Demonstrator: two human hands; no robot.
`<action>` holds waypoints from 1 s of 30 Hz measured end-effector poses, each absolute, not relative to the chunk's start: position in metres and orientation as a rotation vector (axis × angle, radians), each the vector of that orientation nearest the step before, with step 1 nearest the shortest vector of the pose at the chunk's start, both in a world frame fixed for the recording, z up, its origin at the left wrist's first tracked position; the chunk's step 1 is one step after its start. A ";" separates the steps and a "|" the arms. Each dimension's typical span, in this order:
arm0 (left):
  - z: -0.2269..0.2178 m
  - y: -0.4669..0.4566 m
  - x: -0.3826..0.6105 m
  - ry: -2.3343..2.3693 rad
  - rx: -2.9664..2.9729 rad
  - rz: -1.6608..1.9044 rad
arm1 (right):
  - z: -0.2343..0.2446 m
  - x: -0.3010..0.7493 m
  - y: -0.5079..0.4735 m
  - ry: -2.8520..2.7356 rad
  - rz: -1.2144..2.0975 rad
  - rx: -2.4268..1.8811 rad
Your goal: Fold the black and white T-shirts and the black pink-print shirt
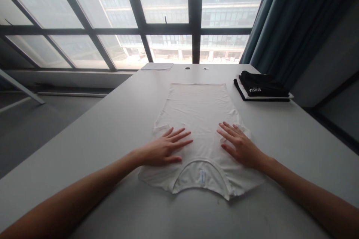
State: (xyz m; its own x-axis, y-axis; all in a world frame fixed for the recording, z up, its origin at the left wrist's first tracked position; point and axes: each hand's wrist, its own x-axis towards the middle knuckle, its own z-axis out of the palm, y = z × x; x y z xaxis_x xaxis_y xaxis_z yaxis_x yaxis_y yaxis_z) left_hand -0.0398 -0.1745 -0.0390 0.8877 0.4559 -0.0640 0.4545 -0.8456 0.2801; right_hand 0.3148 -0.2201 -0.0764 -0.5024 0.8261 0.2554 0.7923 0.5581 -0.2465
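Observation:
A white T-shirt (199, 112) lies spread on the white table, its round neckline toward me and its hem at the far end. A small label shows inside the collar. My left hand (165, 147) rests flat on the shirt's left shoulder area, fingers spread and pointing inward. On the opposite side, my right hand (238, 143) lies with its fingers apart on the right shoulder area. Both palms face down and neither hand grips the cloth. Small creases run across the body of the shirt, and the sleeves lie partly beneath my hands and wrists.
A stack of folded black and white clothes (262, 87) sits at the table's right edge. White sheets (157, 66) lie at the far edge of the table (112, 130), near two small round fittings. Windows stand beyond, with a blue-grey curtain (283, 18) at right.

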 end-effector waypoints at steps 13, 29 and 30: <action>-0.046 -0.237 -0.083 0.428 2.772 0.225 | -0.058 0.338 -0.295 -2.730 0.451 -0.845; -0.041 -0.232 -0.077 0.534 2.709 0.634 | -0.069 0.334 -0.303 -2.359 0.162 -0.893; -0.037 -0.229 -0.077 0.609 2.712 0.649 | -0.066 0.334 -0.300 -2.323 0.164 -0.931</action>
